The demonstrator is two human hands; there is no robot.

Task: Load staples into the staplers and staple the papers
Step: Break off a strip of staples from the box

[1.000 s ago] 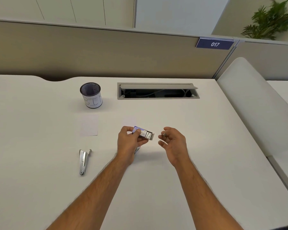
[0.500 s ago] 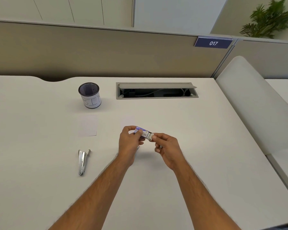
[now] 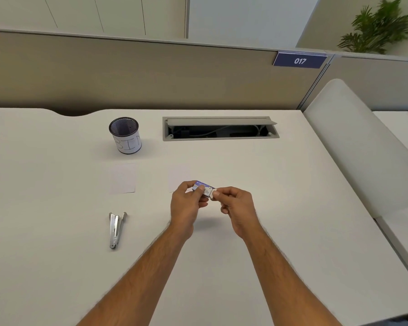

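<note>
Staple box point(image 3: 204, 187), small and light, sits above the counter point(image 3: 57, 267) in the left hand point(image 3: 186, 204)'s closed grip; the right hand point(image 3: 236, 205) pinches its open end. Staple strips likely snap easily, so grasp their sides. An open stapler point(image 3: 115, 229) lies left.

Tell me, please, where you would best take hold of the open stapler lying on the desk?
Probably the joined near end of the stapler, coming from above: it lies flat on the desk, arms splayed apart at the far end.
</note>
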